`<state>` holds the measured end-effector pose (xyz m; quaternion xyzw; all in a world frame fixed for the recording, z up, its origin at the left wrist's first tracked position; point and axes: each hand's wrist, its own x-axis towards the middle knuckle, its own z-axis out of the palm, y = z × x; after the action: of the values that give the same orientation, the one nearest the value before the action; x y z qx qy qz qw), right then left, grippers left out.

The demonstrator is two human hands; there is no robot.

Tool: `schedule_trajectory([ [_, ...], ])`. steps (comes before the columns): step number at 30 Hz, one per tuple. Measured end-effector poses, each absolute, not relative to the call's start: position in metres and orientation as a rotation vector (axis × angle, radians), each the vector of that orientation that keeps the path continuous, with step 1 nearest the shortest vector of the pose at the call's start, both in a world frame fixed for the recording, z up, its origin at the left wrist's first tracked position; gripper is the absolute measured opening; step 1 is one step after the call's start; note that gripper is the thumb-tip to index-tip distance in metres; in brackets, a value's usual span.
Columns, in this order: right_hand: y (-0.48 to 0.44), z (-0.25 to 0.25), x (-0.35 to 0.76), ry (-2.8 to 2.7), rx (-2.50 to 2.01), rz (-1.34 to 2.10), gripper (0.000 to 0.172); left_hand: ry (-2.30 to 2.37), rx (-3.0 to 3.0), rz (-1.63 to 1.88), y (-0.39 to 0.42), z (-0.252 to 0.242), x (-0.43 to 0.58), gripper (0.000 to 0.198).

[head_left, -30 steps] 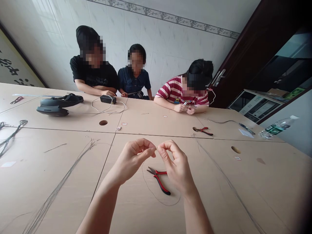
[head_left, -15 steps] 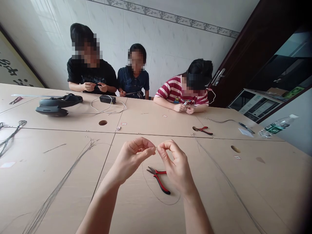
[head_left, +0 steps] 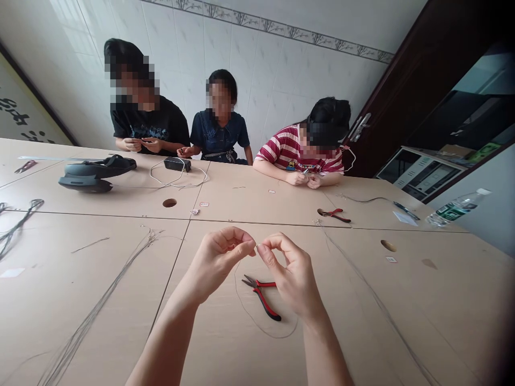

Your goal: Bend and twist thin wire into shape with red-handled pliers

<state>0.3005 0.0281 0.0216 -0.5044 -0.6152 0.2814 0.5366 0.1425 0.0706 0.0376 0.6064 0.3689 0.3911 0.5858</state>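
Note:
My left hand [head_left: 219, 257] is closed in a pinch, with a thin grey wire [head_left: 250, 317] hanging from under its fingers. That wire curves down over the table in a loose loop and passes behind my right wrist. Close by, my right hand [head_left: 287, 268] pinches thumb against index finger, its tips almost touching the left ones. Something tiny and pale shows between the two pinches, too small to name. Below the hands lie pliers [head_left: 261, 297] with red and black handles, jaws pointing up-left; my right hand hides part of one handle.
Bundles of thin wire [head_left: 102, 300] lie on the left and right of the table [head_left: 217, 348]. Farther back are a second pair of pliers [head_left: 336, 214], a dark headset [head_left: 94, 172], a black adapter [head_left: 177, 164] and a water bottle [head_left: 458, 208]. Three people sit opposite.
My hands stay in nearly the same place, fingertips shifted very slightly. Across the table, the person in the middle has moved a hand toward the person on the left, who has leaned left.

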Motion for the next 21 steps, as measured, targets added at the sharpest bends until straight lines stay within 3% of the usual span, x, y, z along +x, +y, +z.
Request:
schedule_trajectory([
  [21,0.0252,0.0171,0.3008,-1.341,-1.181,0.864,0.023,0.754,1.363,0.955,0.0715,0.035,0.1459,0.017],
])
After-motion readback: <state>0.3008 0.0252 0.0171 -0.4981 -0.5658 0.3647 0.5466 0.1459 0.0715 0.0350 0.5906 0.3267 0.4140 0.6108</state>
